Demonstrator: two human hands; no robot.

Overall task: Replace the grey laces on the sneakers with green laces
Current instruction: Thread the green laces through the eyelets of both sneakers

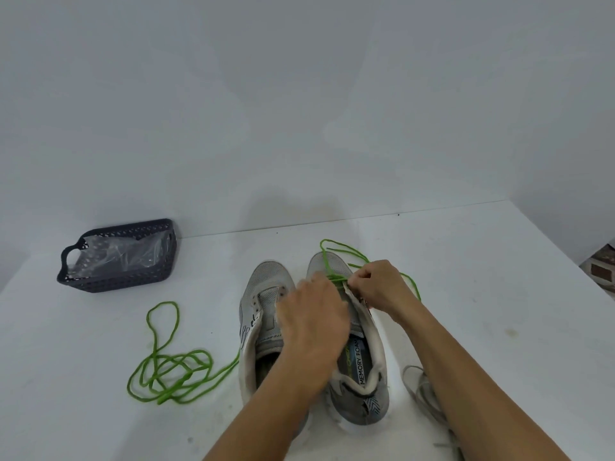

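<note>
Both forearms are reaching over the right sneaker [357, 331]; the right hand [379, 284] is pinching the green lace [336, 277], the left hand [314, 312] is gripping the eyelet edge, apparently threading the lowest eyelets. Next: crossing the ends upward.

Single head-worn wide-angle view, angled forward and down from close above the white table [466, 294], far wall filling the upper half, forearms entering from below.

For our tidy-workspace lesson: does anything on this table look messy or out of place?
Yes. One green lace lies in a loose tangle left of the left sneaker, which has bare eyelets. The grey laces sprawl beside the right sneaker, partly under the forearm. Both hands, left hand and right hand, work at the right sneaker's eyelets.
</note>
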